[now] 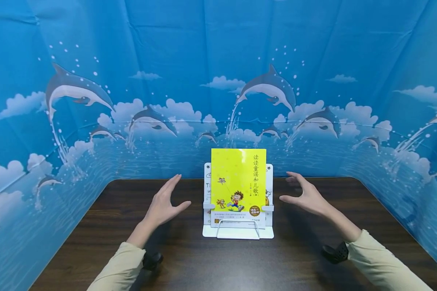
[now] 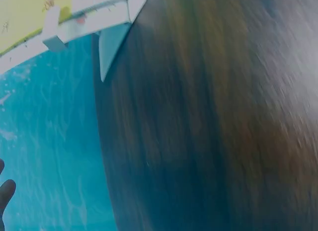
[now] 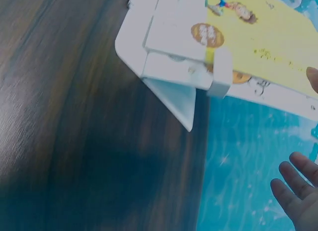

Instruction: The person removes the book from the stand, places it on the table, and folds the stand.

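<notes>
A yellow book (image 1: 238, 178) with a cartoon child on its cover stands upright on a white book stand (image 1: 206, 226). Side clips on the stand overlap the book's edges, and a wire rest crosses its lower front. My left hand (image 1: 163, 204) hovers to the left of the stand, fingers extended and thumb apart, holding nothing. On the other side my right hand (image 1: 306, 196) is held in the air with its palm toward the stand, also holding nothing. In the right wrist view, spread fingertips (image 3: 293, 179) show beside the stand.
The stand rests on a dark wood-grain table (image 1: 182, 262) near its far edge. Behind it hangs a blue curtain (image 1: 189, 60) printed with dolphins and clouds. Black wrist devices (image 1: 335, 253) sit under the light sleeves (image 1: 382, 262).
</notes>
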Tool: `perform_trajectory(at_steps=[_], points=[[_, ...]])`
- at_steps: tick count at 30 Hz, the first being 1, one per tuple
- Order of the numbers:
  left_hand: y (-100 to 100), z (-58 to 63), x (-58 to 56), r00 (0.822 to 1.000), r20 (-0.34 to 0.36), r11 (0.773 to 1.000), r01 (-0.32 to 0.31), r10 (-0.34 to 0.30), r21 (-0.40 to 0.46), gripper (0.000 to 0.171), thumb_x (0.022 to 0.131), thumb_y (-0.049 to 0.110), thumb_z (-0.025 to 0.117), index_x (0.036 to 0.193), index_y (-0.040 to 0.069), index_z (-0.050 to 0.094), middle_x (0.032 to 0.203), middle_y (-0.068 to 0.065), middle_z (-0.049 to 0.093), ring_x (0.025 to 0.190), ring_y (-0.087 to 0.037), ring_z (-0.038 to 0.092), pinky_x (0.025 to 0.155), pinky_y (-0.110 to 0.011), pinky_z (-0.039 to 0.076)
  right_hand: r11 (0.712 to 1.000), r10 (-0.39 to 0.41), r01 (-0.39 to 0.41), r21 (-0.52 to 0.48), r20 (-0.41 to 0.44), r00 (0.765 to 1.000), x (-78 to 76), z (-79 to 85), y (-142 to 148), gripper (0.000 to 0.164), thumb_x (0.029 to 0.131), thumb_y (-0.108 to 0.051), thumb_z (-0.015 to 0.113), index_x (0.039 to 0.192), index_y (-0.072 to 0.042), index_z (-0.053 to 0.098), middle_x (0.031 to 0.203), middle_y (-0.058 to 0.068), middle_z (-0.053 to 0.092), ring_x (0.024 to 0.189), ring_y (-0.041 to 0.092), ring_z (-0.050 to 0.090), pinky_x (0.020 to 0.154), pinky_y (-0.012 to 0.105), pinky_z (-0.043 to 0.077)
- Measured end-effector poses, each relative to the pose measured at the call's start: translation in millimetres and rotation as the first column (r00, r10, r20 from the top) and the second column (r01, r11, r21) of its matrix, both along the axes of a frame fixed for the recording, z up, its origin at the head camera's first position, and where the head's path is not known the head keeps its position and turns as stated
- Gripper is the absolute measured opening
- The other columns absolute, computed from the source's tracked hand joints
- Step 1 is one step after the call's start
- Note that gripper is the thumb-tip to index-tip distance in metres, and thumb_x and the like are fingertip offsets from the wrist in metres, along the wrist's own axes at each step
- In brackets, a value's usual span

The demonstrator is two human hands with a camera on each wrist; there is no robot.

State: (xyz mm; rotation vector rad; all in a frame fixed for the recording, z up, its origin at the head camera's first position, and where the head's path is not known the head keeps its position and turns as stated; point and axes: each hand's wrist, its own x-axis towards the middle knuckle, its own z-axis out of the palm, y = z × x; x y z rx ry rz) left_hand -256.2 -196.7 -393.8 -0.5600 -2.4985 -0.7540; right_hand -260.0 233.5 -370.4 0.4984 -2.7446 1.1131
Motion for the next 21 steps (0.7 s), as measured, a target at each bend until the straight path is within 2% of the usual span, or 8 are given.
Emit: perform_trajectory(at_steps=[5, 13, 17, 21], points=[[14.1, 1.5, -0.6, 0.999, -0.01, 0.996, 0.042, -0.042, 0.075, 0.082, 0.072, 0.031, 0.075, 0.139, 0.009, 0.034, 0.138, -0.013, 0.04, 0.126, -0.031, 0.037, 0.094, -0.055, 0.037, 1.0, 0.014, -0.014, -0.023, 0.009, 1.0, -2.0, 2.1, -12.4, 0.078, 0.077, -0.033, 0.07, 0.138, -0.006, 0.03, 0.125, 0.018, 0.048, 0.115, 0.036, 0.045, 0.087, 0.055, 0.041], [36.7, 3.0, -2.8, 0.996, 0.004, 0.986, 0.093, -0.094, 0.135, 0.079, 0.071, 0.024, 0.077, 0.137, 0.007, 0.037, 0.133, -0.014, 0.045, 0.116, -0.03, 0.048, 0.089, -0.048, 0.045, 0.998, 0.028, -0.026, -0.059, 0.026, 0.999, -1.8, -2.5, -28.8, 0.071, 0.076, -0.027, 0.072, 0.133, -0.003, 0.036, 0.113, 0.016, 0.051, 0.106, 0.033, 0.05, 0.083, 0.047, 0.047], [46.3, 2.4, -3.8, 0.994, 0.006, 0.975, 0.107, -0.111, 0.197, 0.074, 0.071, 0.015, 0.076, 0.135, 0.005, 0.04, 0.129, -0.014, 0.048, 0.113, -0.029, 0.05, 0.086, -0.046, 0.047, 0.995, 0.044, -0.041, -0.089, 0.028, 0.999, -3.0, -5.0, -34.9, 0.069, 0.076, -0.024, 0.072, 0.131, -0.002, 0.038, 0.109, 0.014, 0.051, 0.101, 0.03, 0.052, 0.079, 0.039, 0.05], [55.6, -0.4, -3.9, 0.993, 0.011, 0.953, 0.106, -0.114, 0.285, 0.07, 0.071, 0.005, 0.074, 0.133, 0.004, 0.042, 0.123, -0.015, 0.051, 0.109, -0.03, 0.053, 0.083, -0.045, 0.049, 0.992, 0.06, -0.058, -0.113, 0.011, 0.998, -3.4, -6.9, -40.3, 0.067, 0.075, -0.017, 0.073, 0.13, 0.0, 0.039, 0.106, 0.013, 0.052, 0.096, 0.028, 0.053, 0.076, 0.034, 0.051]])
